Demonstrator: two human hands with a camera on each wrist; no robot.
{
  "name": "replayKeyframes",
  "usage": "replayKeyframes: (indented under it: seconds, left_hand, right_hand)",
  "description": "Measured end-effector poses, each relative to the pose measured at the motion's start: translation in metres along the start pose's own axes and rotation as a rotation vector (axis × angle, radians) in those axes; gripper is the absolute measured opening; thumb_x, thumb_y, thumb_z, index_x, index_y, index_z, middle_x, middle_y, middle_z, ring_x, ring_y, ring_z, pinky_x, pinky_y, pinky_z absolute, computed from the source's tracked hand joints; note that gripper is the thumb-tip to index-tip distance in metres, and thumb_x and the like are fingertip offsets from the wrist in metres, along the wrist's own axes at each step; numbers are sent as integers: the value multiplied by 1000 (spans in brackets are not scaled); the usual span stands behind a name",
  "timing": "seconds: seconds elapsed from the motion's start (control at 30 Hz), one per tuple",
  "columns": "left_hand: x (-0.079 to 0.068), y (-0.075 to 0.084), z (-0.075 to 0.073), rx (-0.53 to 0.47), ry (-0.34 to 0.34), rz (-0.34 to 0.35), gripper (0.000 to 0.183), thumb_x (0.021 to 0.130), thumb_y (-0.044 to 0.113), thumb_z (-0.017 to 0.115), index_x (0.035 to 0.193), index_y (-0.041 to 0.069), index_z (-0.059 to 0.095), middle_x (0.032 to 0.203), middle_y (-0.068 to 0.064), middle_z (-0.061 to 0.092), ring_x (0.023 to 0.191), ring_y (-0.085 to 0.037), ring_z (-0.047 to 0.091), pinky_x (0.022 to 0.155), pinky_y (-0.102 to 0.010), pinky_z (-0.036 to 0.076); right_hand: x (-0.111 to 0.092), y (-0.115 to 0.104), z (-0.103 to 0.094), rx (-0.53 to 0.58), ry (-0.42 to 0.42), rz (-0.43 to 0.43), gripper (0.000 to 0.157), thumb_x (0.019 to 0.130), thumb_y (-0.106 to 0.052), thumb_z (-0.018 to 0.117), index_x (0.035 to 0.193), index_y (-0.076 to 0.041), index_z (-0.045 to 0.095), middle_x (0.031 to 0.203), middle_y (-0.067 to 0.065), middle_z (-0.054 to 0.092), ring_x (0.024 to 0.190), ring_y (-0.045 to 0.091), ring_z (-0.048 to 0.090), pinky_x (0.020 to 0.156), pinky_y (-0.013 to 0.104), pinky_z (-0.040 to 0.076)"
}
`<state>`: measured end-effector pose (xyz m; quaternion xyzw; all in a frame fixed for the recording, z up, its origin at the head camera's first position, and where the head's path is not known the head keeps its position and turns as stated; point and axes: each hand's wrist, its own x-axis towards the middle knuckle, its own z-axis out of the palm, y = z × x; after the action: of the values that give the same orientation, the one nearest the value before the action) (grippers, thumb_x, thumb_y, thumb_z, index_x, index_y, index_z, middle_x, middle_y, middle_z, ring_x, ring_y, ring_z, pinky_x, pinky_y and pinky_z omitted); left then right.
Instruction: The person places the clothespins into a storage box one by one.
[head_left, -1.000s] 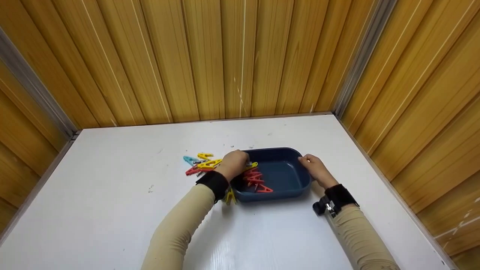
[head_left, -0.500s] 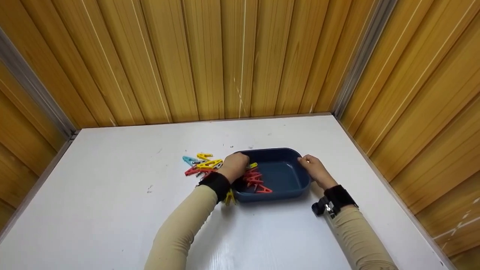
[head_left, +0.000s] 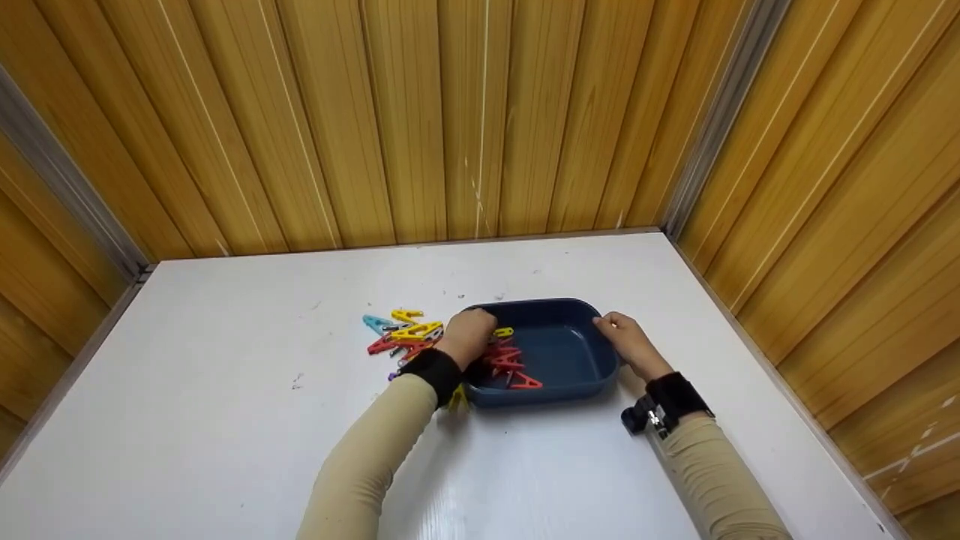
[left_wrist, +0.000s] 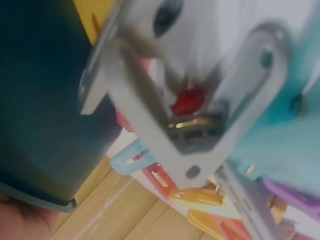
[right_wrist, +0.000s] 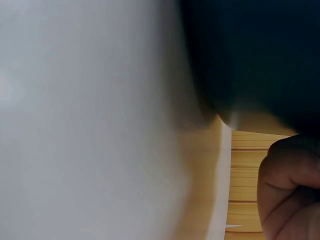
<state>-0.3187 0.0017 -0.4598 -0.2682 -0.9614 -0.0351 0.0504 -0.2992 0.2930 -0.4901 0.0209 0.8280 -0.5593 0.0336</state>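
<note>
A dark blue plastic basin (head_left: 566,356) stands on the white table with several red clothespins (head_left: 506,360) and a yellow one (head_left: 505,331) in its left part. My left hand (head_left: 469,334) grips the basin's left rim with curled fingers; its fingertips are hidden in the head view. At the opposite end my right hand (head_left: 634,345) pinches the right rim, thumb on top. Just left of the left hand lies a heap of loose clothespins, among them a yellow one (head_left: 418,331) and a light blue one (head_left: 375,323). A grey clothespin (left_wrist: 195,170) looms large in the left wrist view.
Another yellow clothespin (head_left: 457,399) lies by the basin's near left corner, partly under the left wrist strap (head_left: 435,373). Wood-patterned panels (head_left: 465,120) rise behind the white table (head_left: 225,405) and along its sides.
Both hands keep their hold on the basin, which stays nearly in place. A purple bit of clothespin now shows beside the left wrist. The head view has shifted slightly.
</note>
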Motion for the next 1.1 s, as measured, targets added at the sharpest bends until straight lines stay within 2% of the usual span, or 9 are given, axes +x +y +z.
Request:
replayKeyframes:
  seconds: [0.23,0.4,0.6,0.87,1.1]
  left_hand:
    - [-1,-1,-2,-46,-30,-10,12,95,4,65,90,3,76,99,-15,78,94,-31,74,84,-44,62]
    - [-4,-3,-11,-101,-47,11,13,95,2,65,100,2,77,104,-16,77,99,-32,73,89,-44,61]
    - [-11,-6,-26,-229,-43,46,20,93,-1,65,109,-1,77,107,-18,77,103,-34,73,93,-46,59]
    - [-31,-15,-53,-321,26,112,20,97,1,63,113,-2,75,109,-20,75,104,-35,72,94,-48,59]
    - [-41,-29,-80,-337,96,60,24,95,0,66,117,-3,73,116,-22,73,112,-38,70,99,-50,56]
  right_hand:
    - [1,1,0,0,6,4,28,106,-24,51,81,-15,49,68,-9,39,56,3,39,49,17,33]
    - [3,1,0,-11,14,9,28,106,-25,51,80,-16,49,67,-9,40,55,3,38,48,17,33]
    - [4,0,2,6,6,5,28,106,-24,51,81,-14,49,66,-9,40,54,3,40,47,17,34]
    - [1,-2,2,6,-10,5,27,106,-26,53,82,-12,51,68,-8,41,54,3,41,47,18,36]
    - [3,-3,-3,12,-7,0,28,107,-25,51,83,-11,49,67,-9,39,53,3,40,46,17,34]
